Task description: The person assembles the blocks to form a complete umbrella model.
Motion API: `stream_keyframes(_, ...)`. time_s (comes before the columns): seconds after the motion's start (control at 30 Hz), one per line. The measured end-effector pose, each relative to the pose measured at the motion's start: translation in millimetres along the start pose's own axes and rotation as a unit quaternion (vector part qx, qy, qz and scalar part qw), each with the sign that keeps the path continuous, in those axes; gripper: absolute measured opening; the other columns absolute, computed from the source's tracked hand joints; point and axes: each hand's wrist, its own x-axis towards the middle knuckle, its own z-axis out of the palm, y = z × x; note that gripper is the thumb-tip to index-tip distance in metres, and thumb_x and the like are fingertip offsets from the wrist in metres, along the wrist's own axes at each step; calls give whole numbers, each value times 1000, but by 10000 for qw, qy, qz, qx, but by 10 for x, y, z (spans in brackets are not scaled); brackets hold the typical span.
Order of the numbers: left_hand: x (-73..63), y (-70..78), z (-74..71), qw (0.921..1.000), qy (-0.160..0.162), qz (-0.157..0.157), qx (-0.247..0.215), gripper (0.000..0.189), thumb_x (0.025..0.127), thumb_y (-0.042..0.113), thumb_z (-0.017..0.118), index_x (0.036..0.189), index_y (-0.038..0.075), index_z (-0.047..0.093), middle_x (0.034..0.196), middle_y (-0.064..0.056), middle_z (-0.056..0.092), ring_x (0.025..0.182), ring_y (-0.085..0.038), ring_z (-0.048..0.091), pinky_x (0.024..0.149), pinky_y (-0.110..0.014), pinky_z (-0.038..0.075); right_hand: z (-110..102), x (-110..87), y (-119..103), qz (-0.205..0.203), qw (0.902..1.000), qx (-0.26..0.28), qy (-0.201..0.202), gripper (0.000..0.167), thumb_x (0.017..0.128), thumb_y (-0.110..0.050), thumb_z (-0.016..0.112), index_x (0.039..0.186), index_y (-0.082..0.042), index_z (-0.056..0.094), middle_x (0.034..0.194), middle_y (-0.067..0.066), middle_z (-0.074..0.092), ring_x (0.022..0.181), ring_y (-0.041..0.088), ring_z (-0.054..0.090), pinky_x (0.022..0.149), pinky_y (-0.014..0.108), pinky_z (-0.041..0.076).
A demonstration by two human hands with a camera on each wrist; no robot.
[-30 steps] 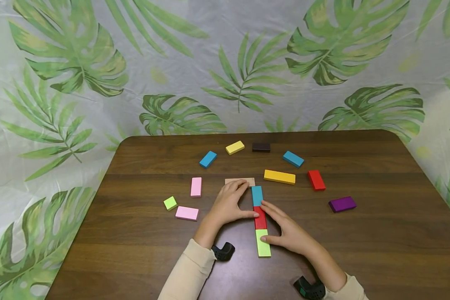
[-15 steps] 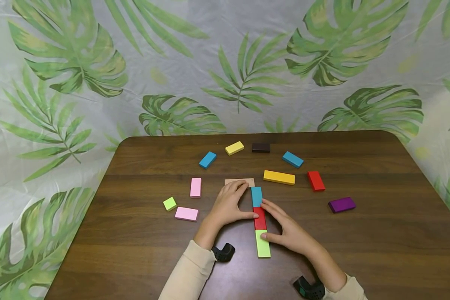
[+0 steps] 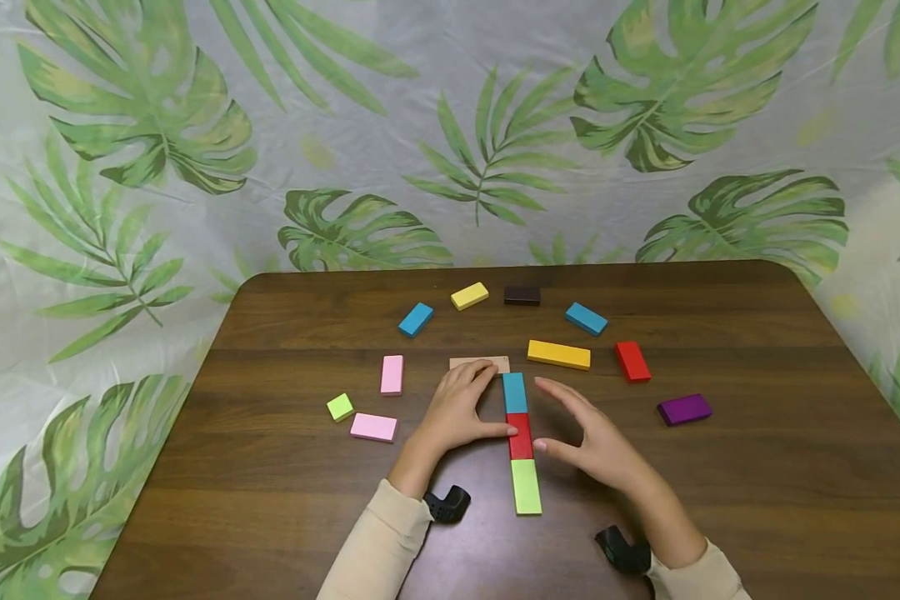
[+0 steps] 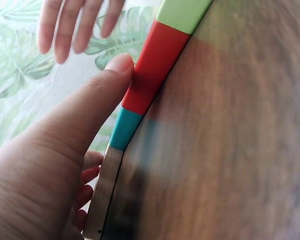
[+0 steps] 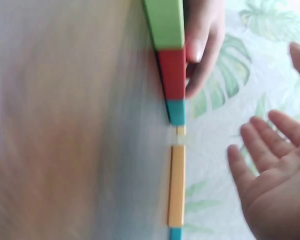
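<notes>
A line of flat blocks runs down the middle of the table: a blue block, a red block and a lime-green block, end to end. At its far end a plain wooden block lies crosswise. My left hand spans the corner, its fingers resting on the wooden block while the thumb touches the red block's top. To the right of the line, my right hand holds nothing, its fingers and thumb spread apart. The right wrist view shows this hand raised off the blocks.
Loose blocks form an arc on the brown table. Pink blocks and a small green one lie left. Blue, yellow and dark blocks lie at the back. An orange block, red block and purple block lie right.
My right hand has lifted off the line of blocks and moved to the right, its thumb leaving the green block. The left hand and the blocks have stayed in place.
</notes>
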Motion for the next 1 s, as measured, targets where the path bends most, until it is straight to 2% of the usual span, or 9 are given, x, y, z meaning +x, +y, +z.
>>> stream_keyframes(0.2, 1, -7, 3, 10000, 22, 30, 23, 95, 63, 68, 63, 135, 10, 41, 135, -2, 37, 126, -18, 27, 103, -41, 20, -129, 93, 43, -200, 9982, -159, 534, 71, 75, -23, 73, 137, -21, 37, 136, -1, 39, 125, 20, 33, 97, 52, 27)
stream_keyframes(0.37, -1, -14, 6, 10000, 9, 12, 19, 95, 63, 68, 64, 135, 11, 41, 135, -1, 36, 126, -18, 27, 103, -41, 20, -222, 178, 63, -312, 9940, -94, 1045, 70, 71, -12, 77, 133, -13, 43, 132, 5, 45, 121, 21, 38, 97, 51, 27)
stream_keyframes(0.47, -4, -12, 1, 10000, -9, -8, 9, 94, 63, 67, 64, 135, 11, 41, 135, -1, 36, 126, -18, 27, 103, -41, 20, -281, 221, -18, -370, 9916, -40, 1236, 68, 70, -5, 76, 130, -5, 45, 129, 11, 46, 120, 26, 38, 96, 54, 27)
stream_keyframes(0.6, -6, -1, -12, 10000, -3, -25, -82, 93, 63, 65, 66, 135, 11, 41, 135, -2, 37, 126, -19, 27, 103, -41, 19, -352, 261, -108, -374, 9893, -23, 1412, 66, 70, 2, 74, 128, 3, 44, 127, 19, 46, 119, 34, 37, 95, 57, 26)
stream_keyframes(0.8, -4, 0, -9, 9999, -43, -97, -82, 93, 63, 65, 66, 135, 12, 40, 136, -1, 36, 127, -17, 26, 104, -40, 18, -402, 303, 3, -328, 9865, -30, 1602, 65, 71, 3, 73, 129, 5, 42, 126, 23, 46, 118, 40, 37, 94, 57, 26)
stream_keyframes(1.0, -5, -9, -2, 9999, -23, -68, -106, 93, 63, 65, 66, 135, 13, 40, 136, 0, 36, 127, -16, 26, 104, -40, 18, -424, 336, 146, -81, 9871, -52, 1597, 65, 73, 1, 72, 129, 4, 41, 126, 24, 45, 118, 41, 36, 95, 57, 26)
